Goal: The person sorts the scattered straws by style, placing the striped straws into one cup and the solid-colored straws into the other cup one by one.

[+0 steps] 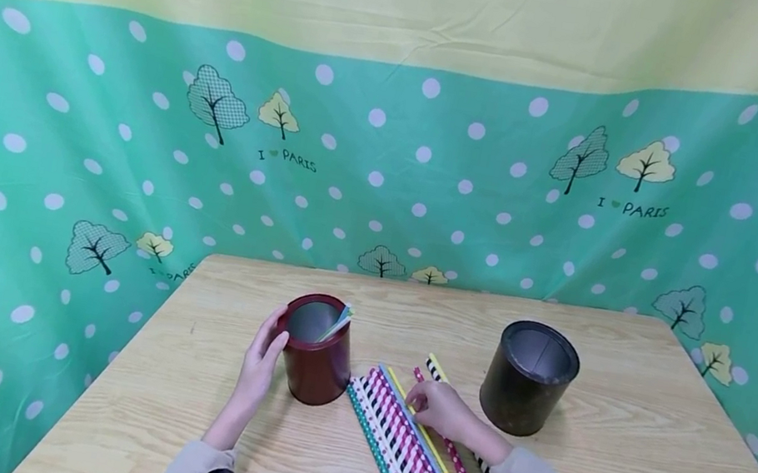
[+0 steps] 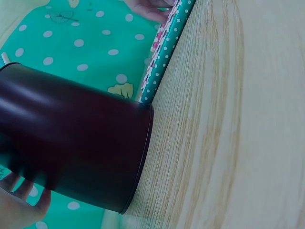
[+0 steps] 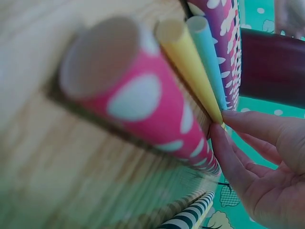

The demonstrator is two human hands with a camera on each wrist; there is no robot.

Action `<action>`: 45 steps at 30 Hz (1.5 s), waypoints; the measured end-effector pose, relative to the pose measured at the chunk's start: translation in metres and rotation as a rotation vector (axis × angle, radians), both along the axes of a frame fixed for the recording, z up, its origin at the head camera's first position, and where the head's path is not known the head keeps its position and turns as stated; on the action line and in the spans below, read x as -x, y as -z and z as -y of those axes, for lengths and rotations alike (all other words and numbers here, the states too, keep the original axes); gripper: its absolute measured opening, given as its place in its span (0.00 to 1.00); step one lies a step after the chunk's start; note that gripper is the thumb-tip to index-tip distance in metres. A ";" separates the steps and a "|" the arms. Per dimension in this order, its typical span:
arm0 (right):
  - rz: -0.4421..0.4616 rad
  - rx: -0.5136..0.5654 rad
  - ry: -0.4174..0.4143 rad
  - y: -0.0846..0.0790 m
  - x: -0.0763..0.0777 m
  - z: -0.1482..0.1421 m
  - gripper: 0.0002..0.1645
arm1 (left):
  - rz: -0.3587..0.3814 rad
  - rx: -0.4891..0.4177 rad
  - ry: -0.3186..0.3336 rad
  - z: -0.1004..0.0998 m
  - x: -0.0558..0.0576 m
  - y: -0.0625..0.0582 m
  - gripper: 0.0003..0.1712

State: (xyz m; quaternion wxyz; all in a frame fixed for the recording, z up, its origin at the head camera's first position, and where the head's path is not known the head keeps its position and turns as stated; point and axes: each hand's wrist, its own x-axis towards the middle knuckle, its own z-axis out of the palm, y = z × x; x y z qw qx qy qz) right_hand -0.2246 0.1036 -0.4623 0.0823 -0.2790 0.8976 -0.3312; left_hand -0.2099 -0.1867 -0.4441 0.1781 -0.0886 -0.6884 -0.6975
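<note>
Straws (image 1: 397,443) lie side by side on the table (image 1: 109,426), slanting toward its near edge, between the red can (image 1: 317,373) and the black can (image 1: 522,393). Your left grip (image 1: 260,364) curves around the red can's left side near the rim, fingers and thumb spread to its width; the can stands upright toward the table's far edge, with a few pale straws (image 1: 338,324) leaning inside. Your right grip (image 1: 457,419) is nearly closed, thumb and finger pinching the yellow straw (image 3: 190,67), which lies between the blue straw (image 3: 207,52) and the pink dotted straw (image 3: 157,100). You have the black can upright, nearer the table's far right corner.
</note>
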 end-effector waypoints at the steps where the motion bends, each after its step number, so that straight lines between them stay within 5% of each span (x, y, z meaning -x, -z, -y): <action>1: 0.001 -0.004 0.000 0.000 0.000 0.000 0.08 | 0.002 0.000 -0.001 0.000 0.000 0.000 0.24; 10: 0.034 -0.028 0.020 -0.002 -0.001 0.001 0.09 | 0.026 0.026 -0.013 -0.008 -0.012 -0.020 0.24; 21: 0.027 -0.060 0.016 -0.002 0.000 0.000 0.09 | 0.000 0.000 0.009 -0.001 0.000 -0.001 0.24; 30: -0.016 -0.049 0.010 -0.001 0.000 0.000 0.11 | -0.030 0.001 0.007 -0.001 0.001 0.002 0.24; 45: 0.018 0.078 0.162 -0.009 -0.003 -0.004 0.12 | 0.006 0.011 -0.007 0.001 0.002 0.003 0.24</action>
